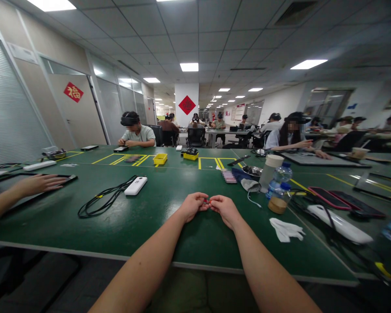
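Both my hands meet just above the green table point(169, 234), fingertips almost touching. My left hand point(194, 207) is closed, its fingers pinched on a small red piece point(207, 201). From the other side my right hand point(225, 209) pinches at the same red bit, thumb and index finger together. The piece is mostly hidden by the fingers, so its kind and whether it is one part or two cannot be made out. Nearest to my right hand lie a white crumpled glove or cloth point(286, 229) and a bottle with brown liquid point(279, 199).
A white power bank point(136, 185) and coiled black cable point(101, 202) lie to the left, near another person's hand point(41, 184). Bottles, a pale tumbler point(271, 171), a metal bowl point(252, 171) and a white device point(339, 224) stand right. Yellow trays point(160, 159) sit farther back.
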A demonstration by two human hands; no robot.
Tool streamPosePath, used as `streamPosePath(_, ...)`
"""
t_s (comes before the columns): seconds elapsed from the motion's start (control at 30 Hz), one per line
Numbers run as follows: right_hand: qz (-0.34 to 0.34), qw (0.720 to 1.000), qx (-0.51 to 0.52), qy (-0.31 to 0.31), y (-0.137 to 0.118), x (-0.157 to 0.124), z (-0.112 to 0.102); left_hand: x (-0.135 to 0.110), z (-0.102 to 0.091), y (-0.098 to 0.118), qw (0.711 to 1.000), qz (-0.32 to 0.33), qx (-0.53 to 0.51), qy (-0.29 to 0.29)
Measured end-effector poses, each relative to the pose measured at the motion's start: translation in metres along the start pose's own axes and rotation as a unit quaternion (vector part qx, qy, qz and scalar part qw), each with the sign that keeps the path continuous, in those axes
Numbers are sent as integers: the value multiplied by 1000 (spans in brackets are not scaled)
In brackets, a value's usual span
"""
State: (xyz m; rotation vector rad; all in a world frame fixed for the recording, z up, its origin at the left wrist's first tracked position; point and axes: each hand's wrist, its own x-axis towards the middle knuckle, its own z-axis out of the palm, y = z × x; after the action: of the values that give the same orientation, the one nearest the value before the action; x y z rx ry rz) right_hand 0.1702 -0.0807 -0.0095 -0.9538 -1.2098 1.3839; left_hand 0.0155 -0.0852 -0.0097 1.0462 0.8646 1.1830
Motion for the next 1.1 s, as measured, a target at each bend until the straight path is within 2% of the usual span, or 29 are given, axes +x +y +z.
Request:
streamPosePath(0.2, 16, 1000, 23, -2, 1, 2, -3, 0, 0, 3, 1000, -13, -15, 13)
streamPosePath(0.5, 1, 1000, 10, -7, 2, 2, -1, -3, 2, 4, 1000, 4, 3, 16)
streamPosePath(0.73, -6, 1000, -6, -9, 0, 1, -1, -2, 2, 3, 1000, -2, 26, -12)
streamPosePath(1.1, -14, 1000, -23, -2, 0, -1, 0, -2, 2, 3, 1000, 3, 14, 5)
